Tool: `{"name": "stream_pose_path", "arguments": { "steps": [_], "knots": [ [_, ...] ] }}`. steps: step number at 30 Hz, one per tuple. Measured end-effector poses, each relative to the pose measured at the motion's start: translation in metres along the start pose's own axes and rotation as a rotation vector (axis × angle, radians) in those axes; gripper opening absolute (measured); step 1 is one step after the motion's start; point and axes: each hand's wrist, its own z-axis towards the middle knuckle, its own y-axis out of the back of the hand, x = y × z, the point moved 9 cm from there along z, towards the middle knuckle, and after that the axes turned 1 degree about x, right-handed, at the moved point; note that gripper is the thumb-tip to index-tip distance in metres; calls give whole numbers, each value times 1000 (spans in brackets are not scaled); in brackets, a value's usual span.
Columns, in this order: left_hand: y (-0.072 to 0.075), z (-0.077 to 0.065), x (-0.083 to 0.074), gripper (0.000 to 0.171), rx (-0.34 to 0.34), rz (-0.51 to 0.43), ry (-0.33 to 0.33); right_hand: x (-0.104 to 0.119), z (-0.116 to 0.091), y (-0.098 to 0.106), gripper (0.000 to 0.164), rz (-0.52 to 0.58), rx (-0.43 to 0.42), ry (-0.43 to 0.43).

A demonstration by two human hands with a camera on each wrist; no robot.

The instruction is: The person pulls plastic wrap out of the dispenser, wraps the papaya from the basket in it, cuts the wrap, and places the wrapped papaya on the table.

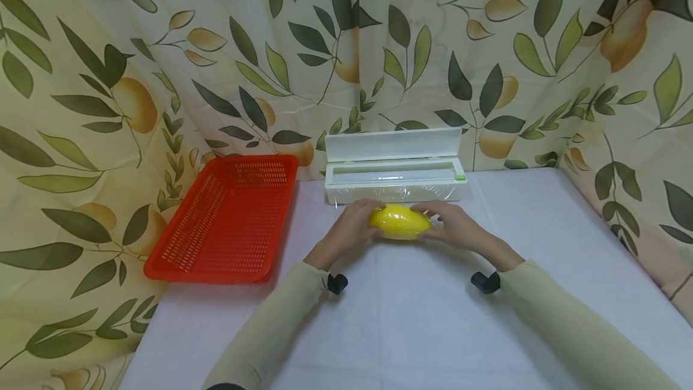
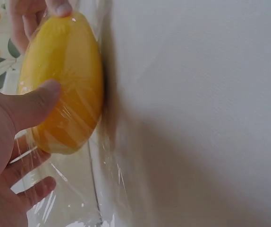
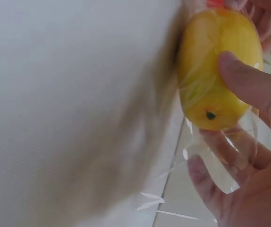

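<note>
A smooth yellow oval fruit lies crosswise between my two hands, just in front of a white cling film dispenser. Clear cling film is stretched over the fruit in creases. My left hand holds the left end, its thumb pressing on the film-covered skin and its other fingers behind and below. At the other end, my right hand grips in the same way. A small dark stem spot shows in the right wrist view. Loose film hangs over the fingers of both hands.
The dispenser's lid stands raised, and a green slider sits at its right end. To the left is a red perforated plastic basket. A leaf-patterned curtain borders the white-covered table at the back and sides.
</note>
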Motion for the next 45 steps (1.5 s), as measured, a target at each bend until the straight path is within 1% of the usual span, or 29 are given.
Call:
{"name": "stream_pose_path", "arguments": {
  "steps": [6,9,11,16,19,22,26,30,33,38,42,45],
  "knots": [
    [0,9,2,56,42,9,43,-15,15,2,60,56,108,-62],
    [0,14,4,56,56,16,54,-17,21,3,56,73,156,-59],
    [-1,17,6,56,60,3,60,-17,24,4,55,75,169,-58],
    [-1,23,8,54,63,-16,58,-16,27,7,52,22,149,-74],
    [0,25,9,52,58,-5,45,-13,27,8,52,-13,126,-70],
    [2,26,9,51,52,-1,39,-12,27,10,53,-1,104,-67],
    [4,29,9,50,57,2,51,-14,29,13,53,25,88,-66],
    [4,34,12,50,68,-6,85,-18,35,13,47,17,95,-67],
    [4,37,13,51,75,-7,106,-23,39,13,46,24,104,-91],
    [3,41,14,53,97,16,117,-29,40,12,47,36,124,-138],
    [2,42,14,54,116,30,119,-29,39,12,48,42,129,-157],
    [2,43,13,53,125,43,117,-28,39,11,48,40,118,-143]
  ]
}}
